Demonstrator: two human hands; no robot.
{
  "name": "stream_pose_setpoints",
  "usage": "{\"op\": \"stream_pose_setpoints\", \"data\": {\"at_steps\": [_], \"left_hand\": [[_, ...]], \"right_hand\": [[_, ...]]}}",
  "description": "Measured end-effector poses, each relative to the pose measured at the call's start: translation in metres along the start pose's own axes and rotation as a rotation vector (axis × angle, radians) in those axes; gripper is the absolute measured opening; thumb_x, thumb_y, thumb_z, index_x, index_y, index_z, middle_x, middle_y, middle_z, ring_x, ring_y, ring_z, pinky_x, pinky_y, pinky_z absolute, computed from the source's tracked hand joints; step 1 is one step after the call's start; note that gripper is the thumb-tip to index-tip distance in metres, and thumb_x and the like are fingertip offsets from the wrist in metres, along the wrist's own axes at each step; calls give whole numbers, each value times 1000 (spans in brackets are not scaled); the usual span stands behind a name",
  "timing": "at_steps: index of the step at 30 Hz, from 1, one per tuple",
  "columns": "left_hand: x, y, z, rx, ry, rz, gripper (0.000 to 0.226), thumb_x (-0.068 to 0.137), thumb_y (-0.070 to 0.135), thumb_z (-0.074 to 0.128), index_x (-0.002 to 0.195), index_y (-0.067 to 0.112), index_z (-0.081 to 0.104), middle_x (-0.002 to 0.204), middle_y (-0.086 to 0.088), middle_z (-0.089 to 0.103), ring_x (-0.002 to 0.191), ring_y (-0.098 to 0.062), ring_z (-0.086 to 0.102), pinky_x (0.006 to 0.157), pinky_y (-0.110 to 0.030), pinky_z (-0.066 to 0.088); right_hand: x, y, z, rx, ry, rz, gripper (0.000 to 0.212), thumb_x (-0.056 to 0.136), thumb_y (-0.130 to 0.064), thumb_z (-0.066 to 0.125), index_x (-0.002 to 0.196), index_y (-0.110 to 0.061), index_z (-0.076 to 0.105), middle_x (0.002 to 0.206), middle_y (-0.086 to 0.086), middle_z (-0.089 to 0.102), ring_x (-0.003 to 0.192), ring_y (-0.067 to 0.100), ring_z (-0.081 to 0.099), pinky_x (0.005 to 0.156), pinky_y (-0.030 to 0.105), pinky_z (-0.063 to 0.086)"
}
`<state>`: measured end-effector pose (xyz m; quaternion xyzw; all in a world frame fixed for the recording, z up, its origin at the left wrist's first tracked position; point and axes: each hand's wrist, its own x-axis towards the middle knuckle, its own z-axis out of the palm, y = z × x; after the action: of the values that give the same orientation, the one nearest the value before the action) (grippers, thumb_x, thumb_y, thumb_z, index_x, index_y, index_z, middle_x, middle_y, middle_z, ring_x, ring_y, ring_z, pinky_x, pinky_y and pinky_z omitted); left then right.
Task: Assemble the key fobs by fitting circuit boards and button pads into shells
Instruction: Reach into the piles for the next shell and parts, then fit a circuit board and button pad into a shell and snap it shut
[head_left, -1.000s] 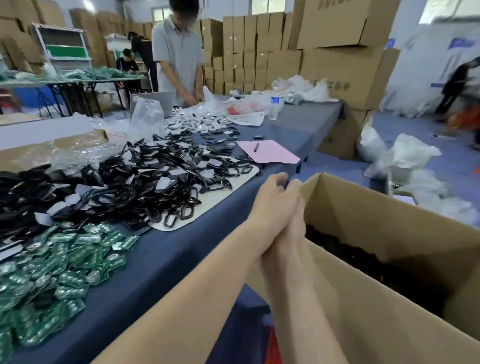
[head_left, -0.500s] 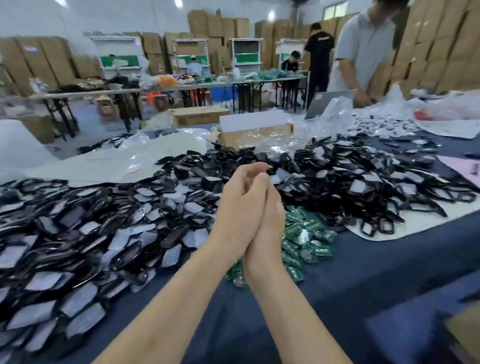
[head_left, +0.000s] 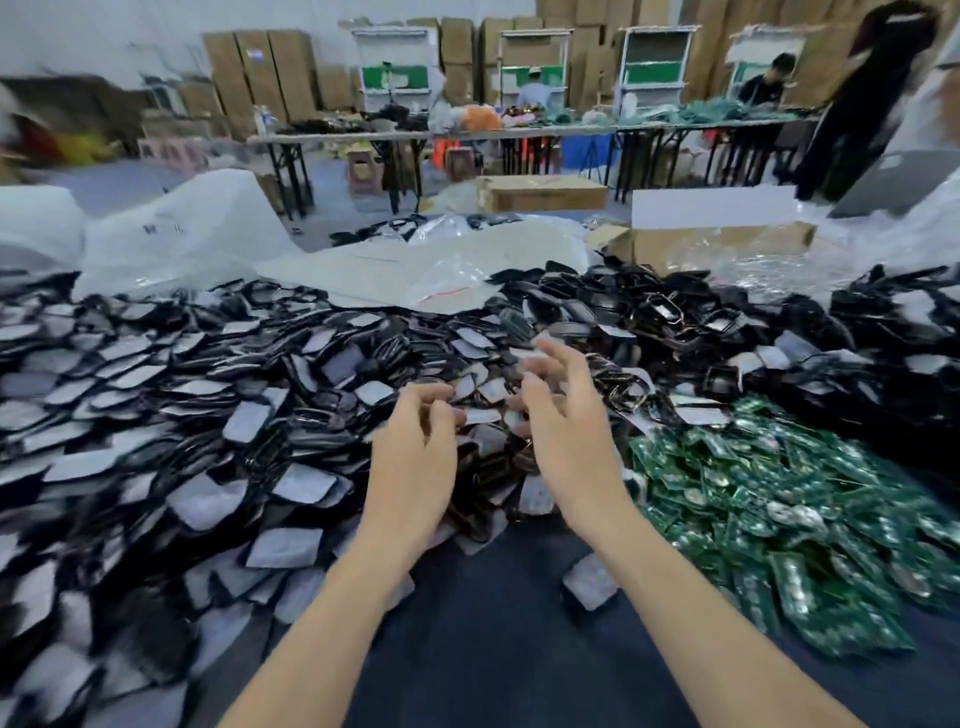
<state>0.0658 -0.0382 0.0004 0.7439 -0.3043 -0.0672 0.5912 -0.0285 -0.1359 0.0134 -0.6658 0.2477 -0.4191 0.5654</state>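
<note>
Loosely empty, left hand (head_left: 410, 467) and right hand (head_left: 571, 447) hover over one shell heap (head_left: 182, 389) beside one board heap (head_left: 779, 493).

Nothing here is legible. Dark printed marks stand on the white plastic bag (head_left: 171, 234) at the far left of the table, and a small label sits on a cardboard box (head_left: 254, 54) by the back wall; both are too blurred to make out. Any print on the green circuit boards (head_left: 779, 499) is too small to tell.
</note>
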Motion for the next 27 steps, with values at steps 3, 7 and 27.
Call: {"op": "stream_pose_setpoints", "data": {"at_steps": [3, 7, 27], "left_hand": [[5, -7, 16, 188, -68, 150, 17, 103, 23, 47, 103, 38, 55, 79, 5, 70, 70, -9, 61, 65, -32, 48], [7, -5, 31, 497, -123, 404, 16, 100, 19, 53, 114, 21, 61, 79, 10, 59, 77, -14, 55, 73, -31, 37], [2, -18, 31, 781, -418, 503, 54, 92, 65, 37, 131, 33, 56, 114, 17, 56, 121, -12, 44, 104, -31, 33]], "right_hand": [[15, 3, -19, -79, 75, -20, 28, 105, -21, 47, 124, -42, 52, 108, -17, 62, 87, 8, 68, 80, 48, 59], [26, 9, -41, -89, 173, -21, 30, 106, -16, 44, 115, -44, 53, 103, -11, 64, 80, 8, 68, 70, 31, 58], [28, 31, -55, -857, 14, -117, 30, 101, -19, 44, 126, -23, 60, 119, -4, 64, 112, 18, 51, 99, 39, 43]]}}
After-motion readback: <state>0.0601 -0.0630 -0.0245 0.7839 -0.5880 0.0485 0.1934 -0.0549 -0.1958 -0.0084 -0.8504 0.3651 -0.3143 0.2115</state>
